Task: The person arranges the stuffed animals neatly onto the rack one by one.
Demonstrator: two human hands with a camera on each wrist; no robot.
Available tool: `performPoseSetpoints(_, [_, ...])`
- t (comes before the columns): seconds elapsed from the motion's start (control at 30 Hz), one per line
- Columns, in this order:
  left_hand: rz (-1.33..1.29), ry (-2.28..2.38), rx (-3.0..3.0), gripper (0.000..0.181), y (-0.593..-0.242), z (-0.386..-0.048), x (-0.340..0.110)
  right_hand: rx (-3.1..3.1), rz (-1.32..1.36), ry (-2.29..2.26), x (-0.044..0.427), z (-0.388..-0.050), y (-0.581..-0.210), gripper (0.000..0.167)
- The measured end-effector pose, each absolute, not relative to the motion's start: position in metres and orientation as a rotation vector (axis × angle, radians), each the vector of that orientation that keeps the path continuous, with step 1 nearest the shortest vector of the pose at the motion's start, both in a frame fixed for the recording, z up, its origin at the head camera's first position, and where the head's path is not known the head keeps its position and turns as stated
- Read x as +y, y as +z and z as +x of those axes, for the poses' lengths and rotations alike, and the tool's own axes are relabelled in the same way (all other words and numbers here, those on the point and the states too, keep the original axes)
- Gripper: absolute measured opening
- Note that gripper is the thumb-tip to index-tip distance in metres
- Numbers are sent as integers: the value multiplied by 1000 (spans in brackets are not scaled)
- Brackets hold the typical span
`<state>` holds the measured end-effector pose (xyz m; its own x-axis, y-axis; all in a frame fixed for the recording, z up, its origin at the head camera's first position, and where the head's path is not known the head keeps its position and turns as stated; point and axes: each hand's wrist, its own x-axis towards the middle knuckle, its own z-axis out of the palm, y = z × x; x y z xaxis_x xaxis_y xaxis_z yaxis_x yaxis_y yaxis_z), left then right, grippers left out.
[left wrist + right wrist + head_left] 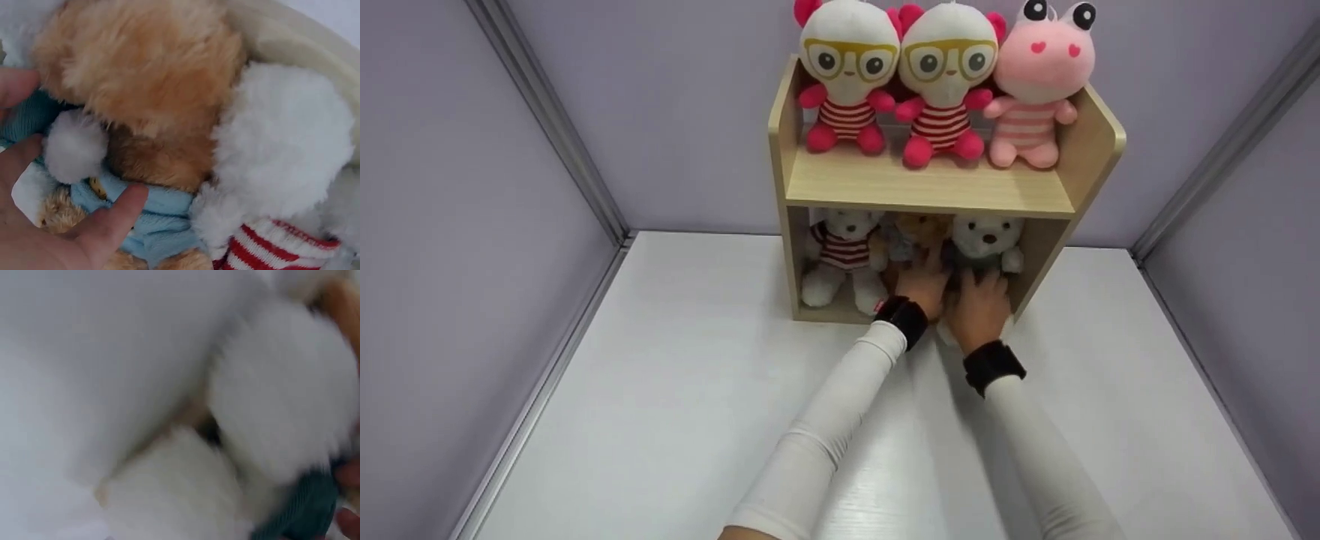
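In the lower compartment of a small wooden shelf [930,184], my left hand [922,289] lies in front of a brown teddy bear [916,227]. The left wrist view shows this bear's blue top [163,219], with spread fingers [121,216] in front of it. My right hand [981,309] presses against a white teddy bear [988,234] at the compartment's right side. Its teal garment [309,506] is beside my fingertips [349,523] in the blurred right wrist view. The hands cover the lower parts of both bears.
Left of the brown bear sits a white bear in a red-striped shirt [847,251]. On the upper shelf sit two pink-and-white plush toys with yellow glasses [849,67] and a pink frog-like plush [1039,67]. The shelf's side panels [1099,142] flank them. Walls enclose the white table [697,375].
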<state>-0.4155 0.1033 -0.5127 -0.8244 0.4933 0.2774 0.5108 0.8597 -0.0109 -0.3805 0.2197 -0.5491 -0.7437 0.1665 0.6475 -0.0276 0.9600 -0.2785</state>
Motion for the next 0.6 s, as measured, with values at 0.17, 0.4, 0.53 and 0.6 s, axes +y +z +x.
performPoseSetpoints(0.17, [-764,-174,-2654,44,-535,-407,100,-2423,-101,223,216,-373,-578,43])
performPoseSetpoints(0.4, [-687,-92,-2793,46,-558,-397,98,-2472,-91,197,221,-373,-576,41])
performPoseSetpoints(0.53, [-669,-288,-2829,39,-553,-397,96,-2488,-63,259,225,-375,-572,45])
performPoseSetpoints(0.6, [-669,-324,-2862,41,-550,-397,95,-2494,-56,289,227,-378,-571,46])
